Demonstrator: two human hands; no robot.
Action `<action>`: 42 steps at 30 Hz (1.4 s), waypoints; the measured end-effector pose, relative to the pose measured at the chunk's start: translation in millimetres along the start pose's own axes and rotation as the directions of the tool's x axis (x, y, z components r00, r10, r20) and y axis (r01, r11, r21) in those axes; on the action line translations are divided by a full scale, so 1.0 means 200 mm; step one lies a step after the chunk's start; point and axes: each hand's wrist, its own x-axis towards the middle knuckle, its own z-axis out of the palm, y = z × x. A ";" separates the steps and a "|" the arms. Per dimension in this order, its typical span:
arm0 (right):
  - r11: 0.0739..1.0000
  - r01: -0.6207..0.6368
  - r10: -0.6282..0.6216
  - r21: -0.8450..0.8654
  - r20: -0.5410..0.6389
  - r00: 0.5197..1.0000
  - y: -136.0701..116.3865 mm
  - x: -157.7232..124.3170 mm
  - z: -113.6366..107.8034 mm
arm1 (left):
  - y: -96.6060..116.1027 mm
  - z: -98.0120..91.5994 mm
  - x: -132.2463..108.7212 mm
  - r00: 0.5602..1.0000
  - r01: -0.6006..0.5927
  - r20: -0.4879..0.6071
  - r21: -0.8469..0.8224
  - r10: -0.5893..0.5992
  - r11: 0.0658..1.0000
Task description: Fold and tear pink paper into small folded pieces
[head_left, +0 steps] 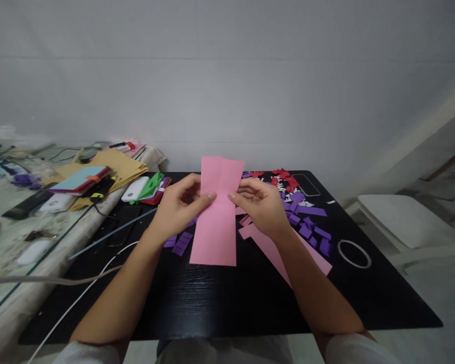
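A long strip of pink paper [217,222] stands upright above the middle of the black table, with a faint crease running down its length. My left hand [182,205] pinches its left edge, thumb on the near face and fingers behind. On the opposite edge my right hand [261,205] grips in the same way, the two thumbs nearly meeting at the centre. The top of the paper looks slightly split or overlapped in two parts. Beneath my right forearm lie more pink paper pieces [267,247]. Purple folded pieces [182,243] rest near my left hand.
Purple folded pieces [307,227] and red scraps [286,178] cover the table's right back. A white ring [354,254] lies at the right. Left are green paper [151,186], a cable [83,288] and a cluttered glass-topped table with brown envelopes [119,164]. A white stool [396,217] stands right.
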 end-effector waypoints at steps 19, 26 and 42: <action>0.999 0.042 -0.040 0.027 -0.068 0.997 -0.01 -0.01 0.00 | 0.03 0.01 0.00 0.998 -0.018 -0.067 -0.009 0.018 1.000; 1.000 0.029 -0.029 0.002 -0.065 0.997 -0.01 -0.01 -0.01 | 0.04 0.02 0.01 0.998 0.005 -0.056 -0.070 -0.009 0.998; 0.874 -0.465 0.459 0.142 0.073 0.885 0.29 -0.18 -0.13 | -0.27 -0.11 -0.11 0.965 0.247 0.067 0.077 -0.252 0.966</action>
